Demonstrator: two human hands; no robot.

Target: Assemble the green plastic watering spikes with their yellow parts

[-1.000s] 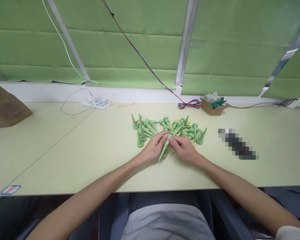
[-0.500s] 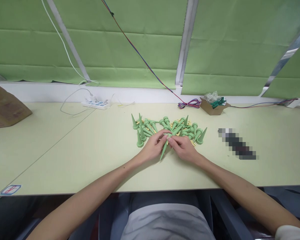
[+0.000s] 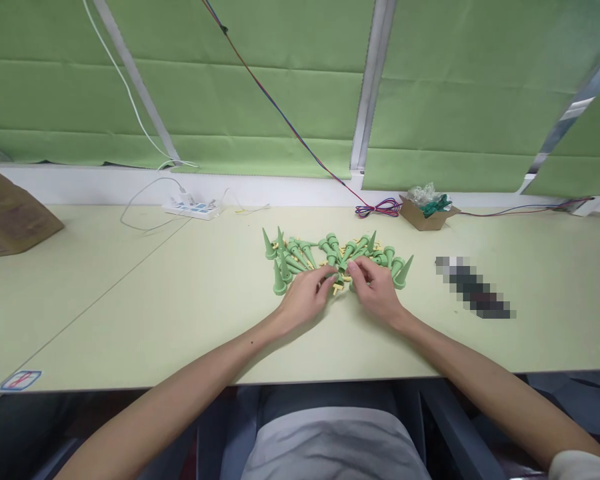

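A heap of green plastic watering spikes (image 3: 296, 252) with small yellow valves lies in front of me, and several spikes stand point-up around it. My left hand (image 3: 305, 293) is closed at the heap's near edge, its fingertips pinching a green spike part (image 3: 339, 279). A yellow T-shaped valve (image 3: 338, 289) shows just below those fingers. Close by on the right, my right hand (image 3: 379, 290) has thumb and forefinger pinched together beside the same green part. What lies between its fingertips is too small and hidden to name.
At the back stand a small cardboard box (image 3: 425, 219) with plastic bags, a bundle of red-blue wire (image 3: 379, 208) and a white power strip (image 3: 193, 209). A larger carton (image 3: 17, 213) is at the far left. A blurred dark object (image 3: 475, 290) lies at the right.
The long spike point that stuck out toward me between my hands no longer shows; a yellow valve shows there instead. My right hand has moved slightly right, apart from the left.
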